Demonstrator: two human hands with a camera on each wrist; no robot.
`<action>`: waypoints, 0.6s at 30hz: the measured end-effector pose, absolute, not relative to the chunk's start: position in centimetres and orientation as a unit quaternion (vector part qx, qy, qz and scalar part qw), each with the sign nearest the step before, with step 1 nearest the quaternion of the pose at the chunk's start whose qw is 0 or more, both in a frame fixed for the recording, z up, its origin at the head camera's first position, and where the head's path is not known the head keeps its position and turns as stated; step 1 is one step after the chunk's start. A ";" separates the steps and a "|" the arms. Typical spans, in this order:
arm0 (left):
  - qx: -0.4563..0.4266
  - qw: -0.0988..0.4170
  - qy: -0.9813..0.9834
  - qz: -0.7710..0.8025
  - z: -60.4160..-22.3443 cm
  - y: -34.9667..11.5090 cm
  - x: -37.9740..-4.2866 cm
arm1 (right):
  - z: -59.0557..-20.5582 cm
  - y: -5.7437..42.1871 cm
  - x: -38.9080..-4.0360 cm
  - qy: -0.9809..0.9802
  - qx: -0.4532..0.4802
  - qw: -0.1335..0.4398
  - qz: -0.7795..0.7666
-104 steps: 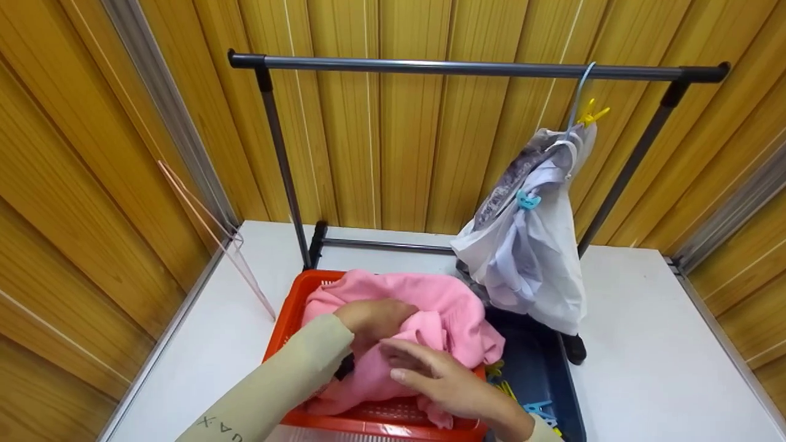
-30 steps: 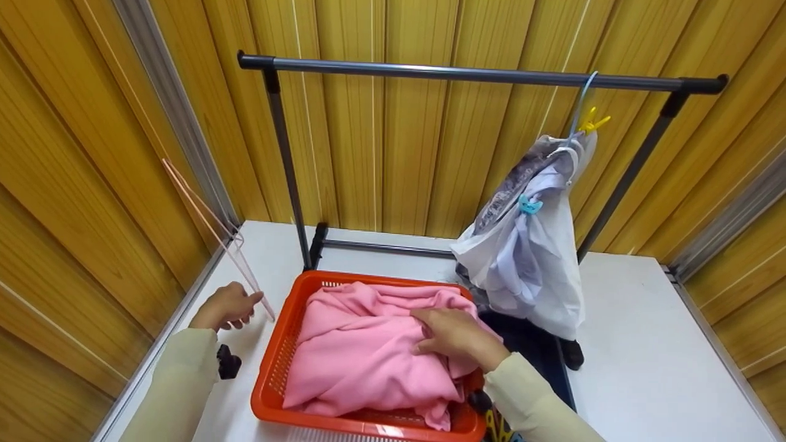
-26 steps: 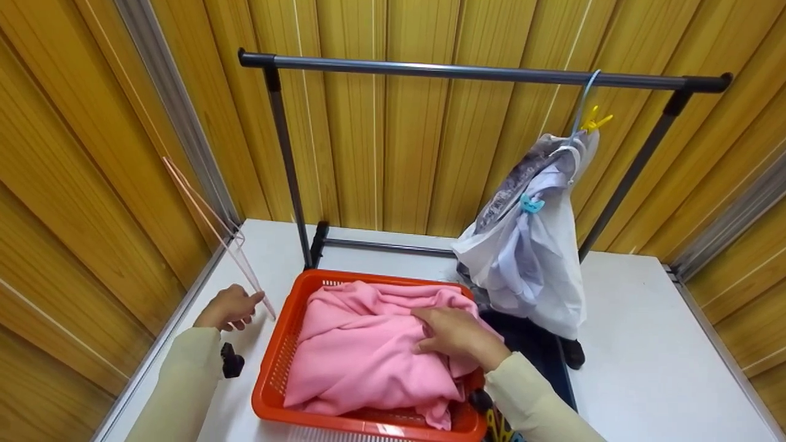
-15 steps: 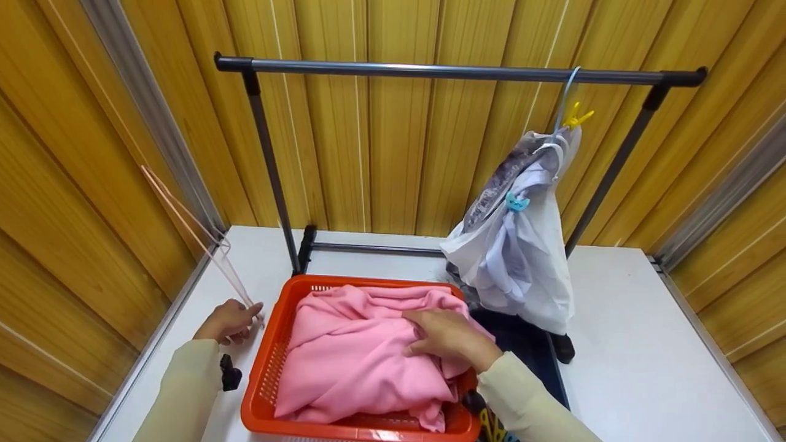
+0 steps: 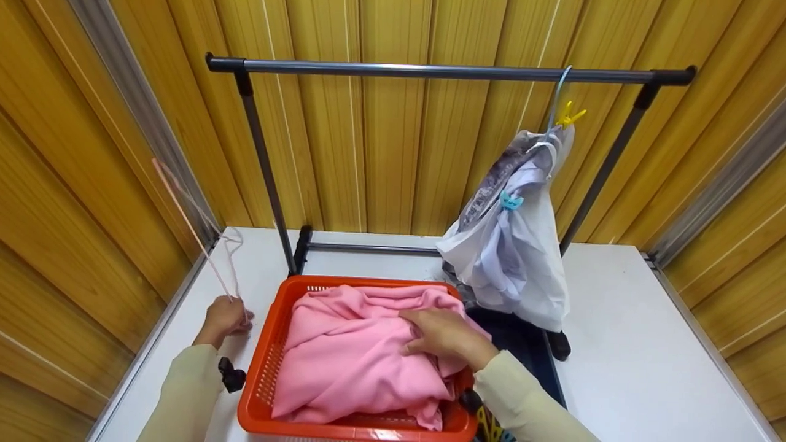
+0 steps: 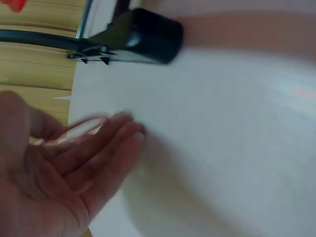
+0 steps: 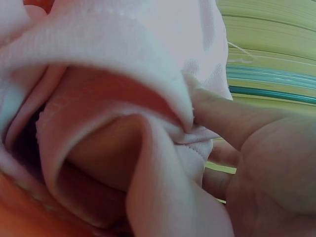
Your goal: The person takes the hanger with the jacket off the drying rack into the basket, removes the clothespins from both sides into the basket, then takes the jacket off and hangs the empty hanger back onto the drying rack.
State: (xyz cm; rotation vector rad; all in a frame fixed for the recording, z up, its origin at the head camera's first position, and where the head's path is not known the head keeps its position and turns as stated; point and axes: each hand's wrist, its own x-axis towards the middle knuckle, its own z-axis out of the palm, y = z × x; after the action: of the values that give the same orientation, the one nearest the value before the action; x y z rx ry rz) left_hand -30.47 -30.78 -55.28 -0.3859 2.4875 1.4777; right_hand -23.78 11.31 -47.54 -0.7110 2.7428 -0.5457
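At the left of the head view, my left hand [image 5: 224, 319] pinches the lower end of a thin pink clothes hanger [image 5: 195, 236] between thumb and fingers. The hanger slants up toward the left wall; in the left wrist view its wire [image 6: 81, 126] passes between the thumb and curled fingers. A soft pink garment [image 5: 350, 356] lies bunched in an orange-red basket [image 5: 249, 408]. My right hand [image 5: 448, 334] holds the garment at its upper right. From the right wrist, the thumb [image 7: 207, 101] presses on a folded edge, with the fingers partly hidden behind the cloth.
A dark clothes rack [image 5: 387, 69] stands behind the basket. On its right side, a pale blue hanger [image 5: 557, 98] carries white and lilac clothes [image 5: 522, 245] with yellow and blue clips. A dark tray [image 5: 534, 353] holding several clothes pegs [image 5: 488, 423] sits right of the basket.
Both hands have left the middle of the basket, and the garment lies spread wider. My left hand has taken hold of the pink hanger, which has just turned a little. The right hand stays put.
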 end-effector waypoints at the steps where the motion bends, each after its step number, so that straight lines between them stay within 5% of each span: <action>1: -0.138 0.105 0.833 0.525 -55.2 -30.8 -30.4 | -47.5 11.3 -23.8 0.943 -0.243 0.129 -0.188; 8: -0.178 0.041 0.769 0.613 -54.9 -30.6 -29.5 | -47.6 11.5 -23.8 0.942 -0.245 0.129 -0.191; 18: -0.247 -0.114 0.754 0.597 -54.0 -29.9 -27.7 | -47.7 11.4 -23.7 0.940 -0.237 0.138 -0.205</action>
State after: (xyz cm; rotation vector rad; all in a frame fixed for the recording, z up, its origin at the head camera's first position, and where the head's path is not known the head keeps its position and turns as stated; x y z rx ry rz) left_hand -27.73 -29.86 -53.98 -0.8392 2.5587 2.0254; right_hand -23.74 11.38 -47.68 -0.6854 2.7175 -0.5920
